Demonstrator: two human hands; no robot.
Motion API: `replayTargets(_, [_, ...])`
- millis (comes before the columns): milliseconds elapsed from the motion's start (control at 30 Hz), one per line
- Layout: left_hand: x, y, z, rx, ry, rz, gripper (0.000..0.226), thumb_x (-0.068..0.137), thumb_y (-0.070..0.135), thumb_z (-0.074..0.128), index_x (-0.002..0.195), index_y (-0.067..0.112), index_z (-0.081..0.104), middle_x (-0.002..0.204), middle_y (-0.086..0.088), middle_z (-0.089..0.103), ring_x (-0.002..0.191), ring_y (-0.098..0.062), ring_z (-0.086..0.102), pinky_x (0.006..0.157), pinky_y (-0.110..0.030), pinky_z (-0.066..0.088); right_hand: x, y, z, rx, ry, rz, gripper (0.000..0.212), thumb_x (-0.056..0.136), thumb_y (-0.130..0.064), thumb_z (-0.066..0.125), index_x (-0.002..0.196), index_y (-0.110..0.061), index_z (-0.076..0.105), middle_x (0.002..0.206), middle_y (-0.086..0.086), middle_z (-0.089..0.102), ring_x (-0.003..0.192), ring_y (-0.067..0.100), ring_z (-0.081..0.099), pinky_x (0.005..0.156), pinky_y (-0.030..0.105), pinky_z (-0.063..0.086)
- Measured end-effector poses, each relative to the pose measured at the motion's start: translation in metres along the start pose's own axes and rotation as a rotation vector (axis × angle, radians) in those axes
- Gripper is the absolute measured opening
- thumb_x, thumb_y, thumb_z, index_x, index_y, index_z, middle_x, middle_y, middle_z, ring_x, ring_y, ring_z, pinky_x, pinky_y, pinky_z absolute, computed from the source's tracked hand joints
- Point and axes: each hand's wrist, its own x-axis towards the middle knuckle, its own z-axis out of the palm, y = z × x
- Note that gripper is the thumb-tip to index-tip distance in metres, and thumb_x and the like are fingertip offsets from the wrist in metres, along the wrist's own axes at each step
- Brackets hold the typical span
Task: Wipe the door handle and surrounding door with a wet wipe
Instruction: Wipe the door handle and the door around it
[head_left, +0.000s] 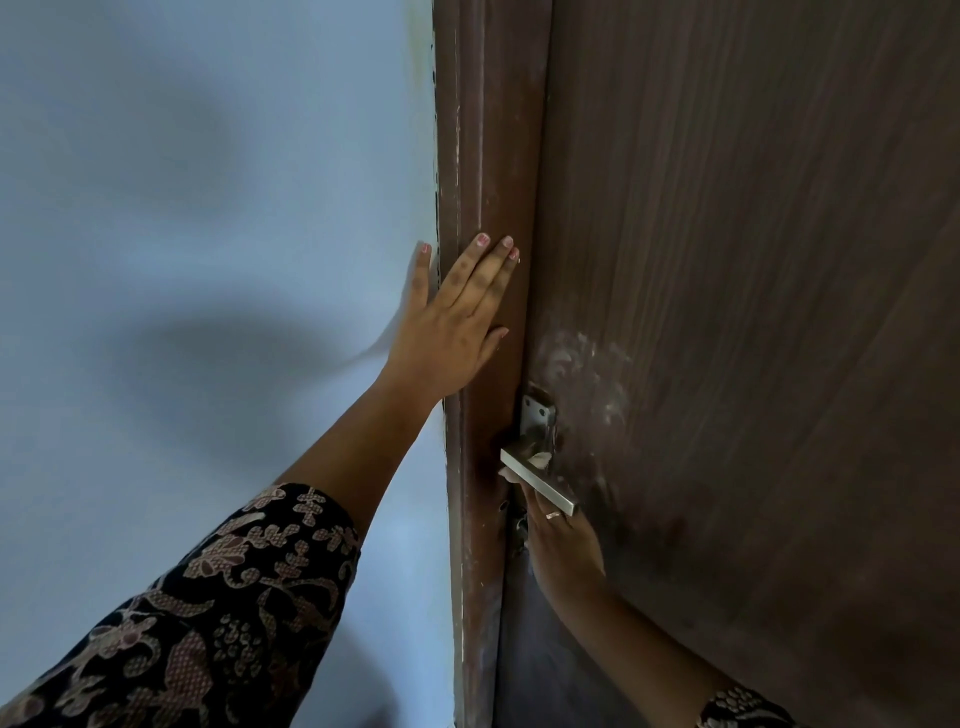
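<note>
While the brown door (753, 312) fills the whole right half of the frame, the pale blue wall (208, 260) takes the left, and the door frame (488, 156) runs as a dark vertical band between them. Smudgy whitish marks sit on the door just above the handle, near the middle of the picture. The left hand (457, 322) lies flat and spread on the frame at centre, thumb over on the wall, holding nothing. Lower down, the right hand (558, 540) reaches up from the bottom right, fingers curled under the door handle (540, 480); a small pale scrap shows on top of the lever, perhaps the wet wipe, though I cannot say for sure. The handle is a flat metal lever whose long axis slants from centre down toward the lower right, out from its plate (539, 415). The right hand is plainly the nearer one, already touching the lever, so wiping along that slant, then up to the smudges above, looks like its job.
</note>
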Motion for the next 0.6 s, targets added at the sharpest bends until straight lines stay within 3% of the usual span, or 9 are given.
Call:
replayTargets(67, [0.000, 0.000, 0.000, -0.002, 0.006, -0.003, 0.070, 0.097, 0.052, 0.023, 0.154, 0.015, 0.008, 0.162, -0.004, 0.012, 0.149, -0.023, 0.010, 0.115, -0.058, 0.005, 0.007, -0.004, 0.009, -0.013, -0.052, -0.058, 0.063, 0.098, -0.017, 0.048, 0.147, 0.000, 0.014, 0.157, 0.008, 0.011, 0.144, 0.027, 0.012, 0.115, 0.038, 0.023])
replayTargets(167, [0.000, 0.000, 0.000, -0.006, 0.009, -0.002, 0.070, 0.097, 0.052, 0.024, 0.154, 0.016, 0.008, 0.162, -0.004, 0.013, 0.149, -0.022, 0.010, 0.115, -0.058, 0.004, 0.022, -0.007, 0.007, 0.059, 0.005, 0.136, 0.058, 0.101, -0.031, 0.039, 0.148, -0.004, 0.018, 0.157, 0.016, 0.013, 0.145, 0.016, 0.011, 0.113, 0.017, 0.011])
replayTargets(200, [0.000, 0.000, 0.000, -0.005, 0.009, 0.000, 0.070, 0.097, 0.052, 0.024, 0.154, 0.015, 0.008, 0.162, -0.004, 0.013, 0.149, -0.022, 0.011, 0.115, -0.058, 0.004, 0.024, -0.009, 0.007, 0.030, 0.051, 0.187, 0.058, 0.103, -0.032, 0.028, 0.148, -0.001, 0.009, 0.157, 0.017, 0.000, 0.146, 0.018, 0.003, 0.113, 0.016, 0.002])
replayTargets(233, [0.000, 0.000, 0.000, -0.003, 0.008, 0.001, 0.070, 0.097, 0.052, 0.024, 0.154, 0.015, 0.009, 0.162, -0.004, 0.013, 0.149, -0.022, 0.011, 0.115, -0.058, 0.005, 0.027, -0.014, 0.011, 0.065, 0.043, 0.162, 0.056, 0.105, -0.025, 0.024, 0.148, 0.000, -0.001, 0.157, 0.014, -0.010, 0.146, 0.023, -0.001, 0.116, 0.024, 0.002])
replayTargets(267, [0.000, 0.000, 0.000, 0.002, 0.009, 0.000, 0.070, 0.097, 0.051, 0.024, 0.154, 0.015, 0.009, 0.162, -0.004, 0.014, 0.149, -0.022, 0.011, 0.115, -0.058, 0.005, 0.027, -0.017, 0.018, 0.097, -0.045, 0.104, 0.056, 0.104, -0.019, 0.027, 0.148, -0.001, -0.003, 0.158, 0.013, -0.007, 0.146, 0.027, 0.000, 0.118, 0.035, 0.005])
replayTargets(333, [-0.001, 0.000, -0.001, 0.010, 0.004, -0.004, 0.069, 0.097, 0.051, 0.024, 0.154, 0.015, 0.009, 0.162, -0.004, 0.014, 0.149, -0.023, 0.011, 0.114, -0.059, 0.005, 0.029, -0.020, 0.014, 0.157, -0.168, 0.051, 0.058, 0.103, -0.018, 0.033, 0.148, -0.002, 0.001, 0.159, 0.013, 0.009, 0.145, 0.029, 0.007, 0.118, 0.041, 0.010])
replayTargets(433, [-0.001, 0.000, -0.003, 0.012, -0.007, -0.001, 0.069, 0.097, 0.051, 0.024, 0.154, 0.015, 0.008, 0.162, -0.004, 0.012, 0.149, -0.023, 0.010, 0.114, -0.059, 0.004, 0.024, -0.017, 0.012, 0.256, -0.128, 0.152, 0.062, 0.101, -0.027, 0.041, 0.149, -0.006, 0.009, 0.157, 0.010, 0.020, 0.144, 0.026, 0.016, 0.117, 0.036, 0.019])
replayTargets(533, [-0.001, 0.000, -0.003, 0.018, -0.008, -0.005, 0.069, 0.097, 0.051, 0.024, 0.154, 0.015, 0.009, 0.162, -0.004, 0.012, 0.149, -0.023, 0.010, 0.114, -0.059, 0.004, 0.010, -0.019, 0.009, 0.278, -0.086, 0.153, 0.071, 0.096, -0.038, 0.048, 0.148, -0.004, 0.014, 0.156, 0.010, 0.022, 0.144, 0.028, 0.016, 0.117, 0.039, 0.016])
replayTargets(600, [0.000, -0.001, -0.003, 0.018, -0.010, -0.001, 0.069, 0.097, 0.051, 0.024, 0.154, 0.015, 0.010, 0.162, -0.005, 0.012, 0.149, -0.023, 0.010, 0.115, -0.058, 0.004, 0.006, -0.017, 0.004, 0.242, -0.028, 0.167, 0.075, 0.088, -0.043, 0.060, 0.144, -0.002, 0.030, 0.150, 0.010, 0.037, 0.139, 0.028, 0.031, 0.114, 0.041, 0.025])
